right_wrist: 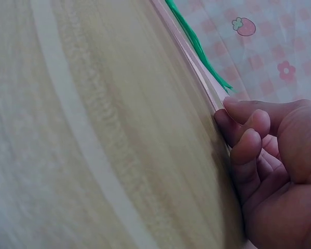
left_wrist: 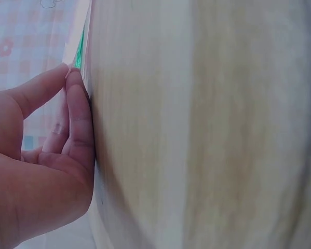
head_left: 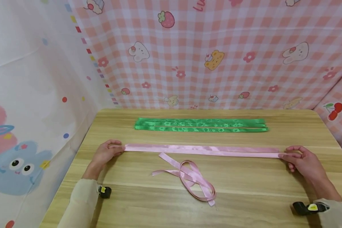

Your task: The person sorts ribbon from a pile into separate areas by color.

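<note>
Stretched straight across the middle of the table is a pink satin ribbon [head_left: 202, 151]. Its left end is pinched between thumb and fingertips of my left hand [head_left: 106, 153]; my right hand [head_left: 305, 161] pinches the right end the same way. Just behind it, a second pink strip [head_left: 245, 149] runs alongside, partly overlapped by the held one. In the left wrist view the ribbon end sits between thumb and forefinger, the hand's edge close to the tabletop. The right wrist view shows the other pinch, with the remaining fingers curled.
Green ribbon strips [head_left: 200, 125] lie side by side farther back. A loosely coiled length of pink ribbon [head_left: 198, 180] lies nearer the front, between my arms. The wood-grain table [head_left: 245, 205] meets a pink checked cloth [head_left: 188, 63] behind and a white cloth [head_left: 54, 79] at left.
</note>
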A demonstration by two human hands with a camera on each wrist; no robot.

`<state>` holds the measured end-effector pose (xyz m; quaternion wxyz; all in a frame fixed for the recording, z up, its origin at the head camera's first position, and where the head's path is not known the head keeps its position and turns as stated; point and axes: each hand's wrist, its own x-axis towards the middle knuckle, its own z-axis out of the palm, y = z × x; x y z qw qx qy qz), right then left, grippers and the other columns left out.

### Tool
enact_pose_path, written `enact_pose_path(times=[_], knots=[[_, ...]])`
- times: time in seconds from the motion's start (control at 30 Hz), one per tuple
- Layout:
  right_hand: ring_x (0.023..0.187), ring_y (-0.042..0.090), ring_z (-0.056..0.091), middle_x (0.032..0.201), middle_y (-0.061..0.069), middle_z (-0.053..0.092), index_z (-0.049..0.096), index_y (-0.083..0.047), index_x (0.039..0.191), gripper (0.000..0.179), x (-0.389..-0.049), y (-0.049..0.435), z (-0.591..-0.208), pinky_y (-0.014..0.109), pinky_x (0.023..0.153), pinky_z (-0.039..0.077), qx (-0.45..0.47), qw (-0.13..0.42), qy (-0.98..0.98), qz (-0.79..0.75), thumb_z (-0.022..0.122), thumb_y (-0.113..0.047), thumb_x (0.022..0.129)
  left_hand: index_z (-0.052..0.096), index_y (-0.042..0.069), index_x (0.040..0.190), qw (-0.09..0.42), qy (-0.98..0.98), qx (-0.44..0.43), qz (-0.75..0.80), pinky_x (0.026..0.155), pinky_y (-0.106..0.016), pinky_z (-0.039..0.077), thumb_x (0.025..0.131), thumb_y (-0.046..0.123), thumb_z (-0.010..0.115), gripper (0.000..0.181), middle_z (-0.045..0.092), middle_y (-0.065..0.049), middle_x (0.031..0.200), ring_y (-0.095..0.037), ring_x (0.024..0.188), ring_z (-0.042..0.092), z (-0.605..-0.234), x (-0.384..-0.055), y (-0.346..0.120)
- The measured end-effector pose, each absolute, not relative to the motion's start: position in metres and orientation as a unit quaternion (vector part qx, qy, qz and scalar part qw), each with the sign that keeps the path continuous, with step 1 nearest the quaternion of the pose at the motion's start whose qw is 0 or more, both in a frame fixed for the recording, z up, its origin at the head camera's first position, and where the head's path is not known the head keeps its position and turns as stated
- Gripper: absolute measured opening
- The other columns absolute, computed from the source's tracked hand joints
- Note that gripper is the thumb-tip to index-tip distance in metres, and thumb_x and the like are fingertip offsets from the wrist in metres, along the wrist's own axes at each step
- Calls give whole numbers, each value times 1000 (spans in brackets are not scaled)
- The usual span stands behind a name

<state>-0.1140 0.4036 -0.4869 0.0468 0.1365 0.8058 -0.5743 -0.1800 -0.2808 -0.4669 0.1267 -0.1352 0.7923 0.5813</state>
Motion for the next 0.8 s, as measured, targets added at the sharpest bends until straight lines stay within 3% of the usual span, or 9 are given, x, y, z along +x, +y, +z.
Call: enact_pose_path(times=[0.47, 0.67, 0.8], knots=[[50, 5, 50, 65, -14, 64, 48, -17, 103, 24, -113, 403, -486, 22, 45, 46, 133, 42, 798, -587, 70, -18, 93, 50, -6, 129, 122, 788, -142, 586, 74, -18, 56, 92, 13, 72, 48, 70, 8, 89, -1, 79, 66, -468, -179, -282], [51, 6, 50, 70, -17, 66, 47, -20, 106, 27, -113, 403, -488, 23, 45, 46, 128, 29, 793, -595, 71, -17, 93, 43, -5, 138, 126, 789, -142, 585, 69, -19, 55, 92, 11, 70, 55, 71, 10, 88, -2, 76, 66, -464, -178, -284], [57, 7, 52, 81, -24, 63, 44, -27, 109, 31, -108, 399, -483, 23, 49, 47, 148, 11, 818, -556, 71, -25, 93, 38, -3, 141, 107, 817, -128, 552, 66, -21, 53, 93, 13, 70, 60, 71, 1, 101, -2, 77, 63, -458, -172, -285]])
